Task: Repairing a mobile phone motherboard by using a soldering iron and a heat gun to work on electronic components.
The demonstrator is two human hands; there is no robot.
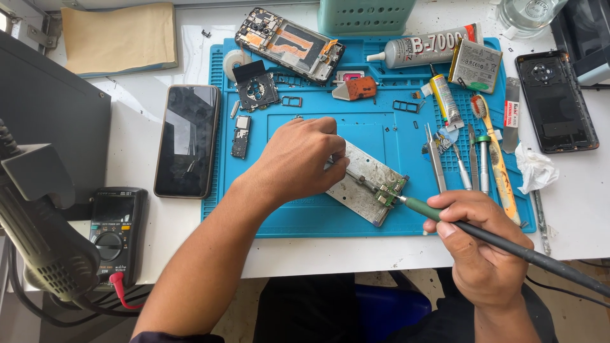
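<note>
Two hands are busy over the blue repair mat on the white surface. The left hand presses down on the far-left end of the metal board holder, fingers curled on it, apparently pinning it so it cannot slide. The right hand, near and to the right, is closed pen-fashion around a green-gripped soldering iron, its tip touching the small circuit board clamped at the holder's right end. Tweezers and a toothbrush lie just right of the work, within easy reach. An opened phone rests at the far edge, a multimeter near left.
</note>
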